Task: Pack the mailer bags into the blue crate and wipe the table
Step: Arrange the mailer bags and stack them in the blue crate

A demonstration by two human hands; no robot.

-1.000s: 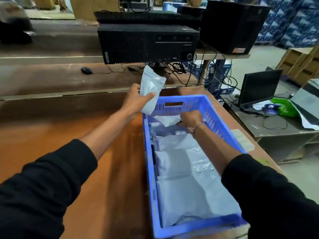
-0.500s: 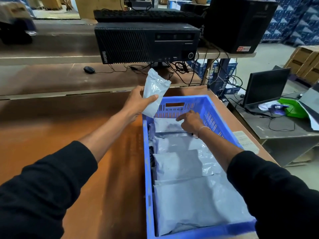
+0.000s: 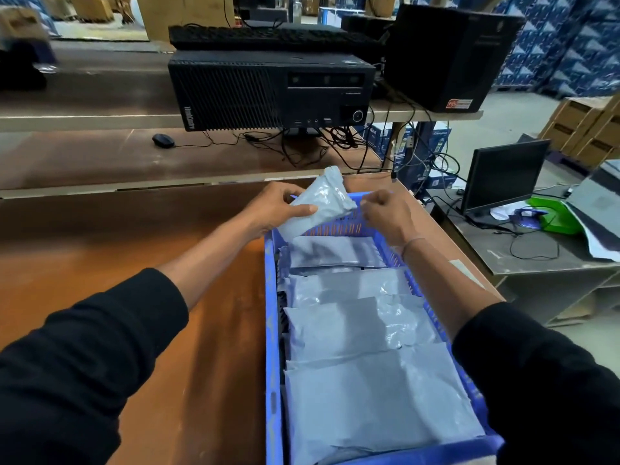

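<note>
Brown table (image 3: 167, 263): blue crate (image 3: 272, 347) on it.

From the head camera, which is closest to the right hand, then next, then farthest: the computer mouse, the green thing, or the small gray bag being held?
1. The small gray bag, just left of the right hand, over the crate's far end.
2. The green thing, off to the right on the side desk.
3. The computer mouse, far left on the back shelf.
</note>
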